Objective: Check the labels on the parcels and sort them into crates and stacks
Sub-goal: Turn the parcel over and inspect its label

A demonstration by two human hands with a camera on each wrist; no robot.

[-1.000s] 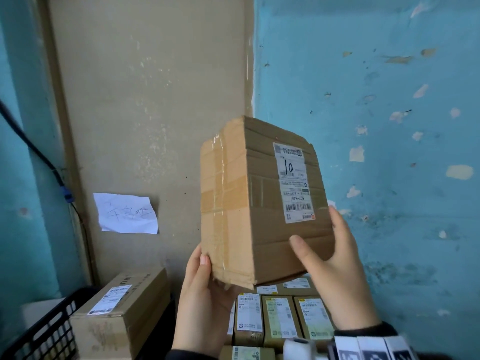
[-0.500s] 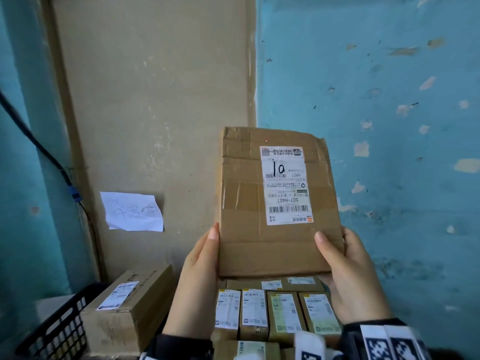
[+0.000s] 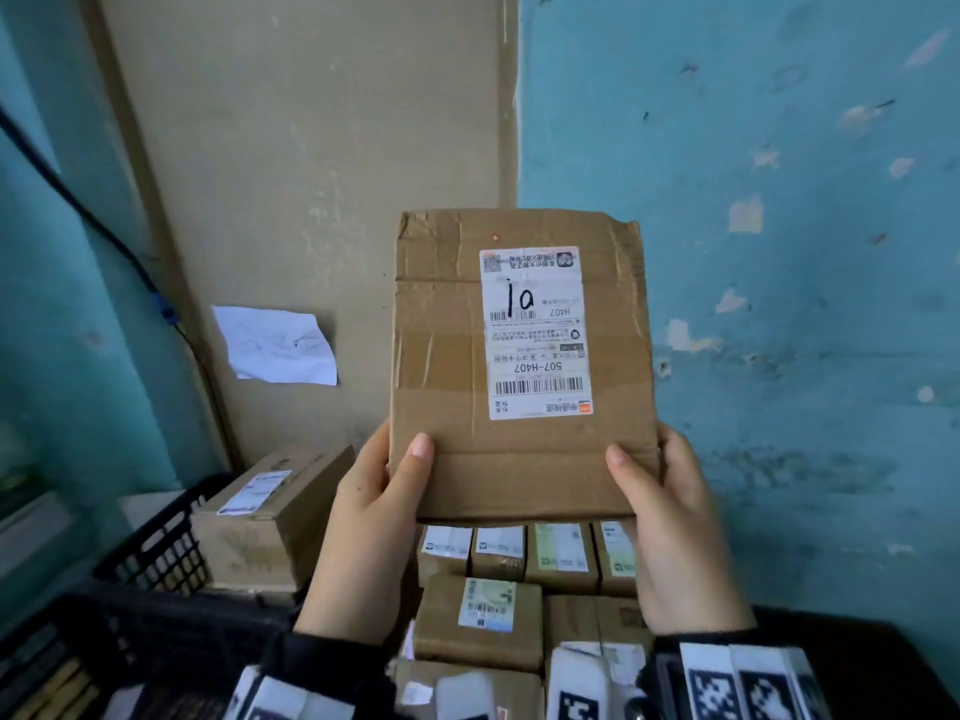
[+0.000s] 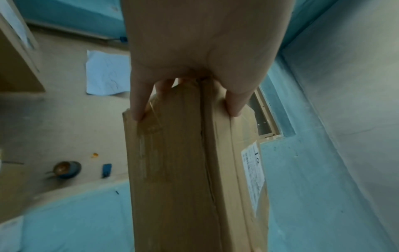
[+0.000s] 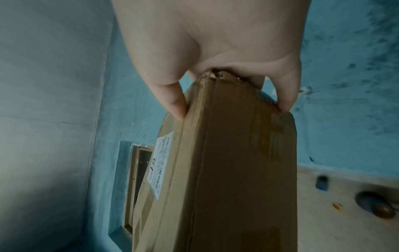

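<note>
Turned square-on now, the parcel point(image 3: 519, 366) shows its label point(image 3: 535, 332) full-face, upside down, where a second ago it was angled. Head view: left hand point(image 3: 374, 517) and right hand point(image 3: 670, 527) grip its lower corners above stacked small boxes point(image 3: 524, 556). Left wrist view: fingers point(image 4: 138, 102) clamp the edge. Right wrist view: thumb point(image 5: 172, 100) pinches likewise.

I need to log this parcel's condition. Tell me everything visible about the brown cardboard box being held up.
The flat brown cardboard box is held upright before the wall, above smaller labelled parcels. Clear tape bands cross its creased face; its upper right corner is crumpled. A white shipping label, stuck upside down, shows barcodes, "507-H407" and handwritten black marks. The left hand and right hand grip its lower corners, thumbs in front, fingers behind.
</note>
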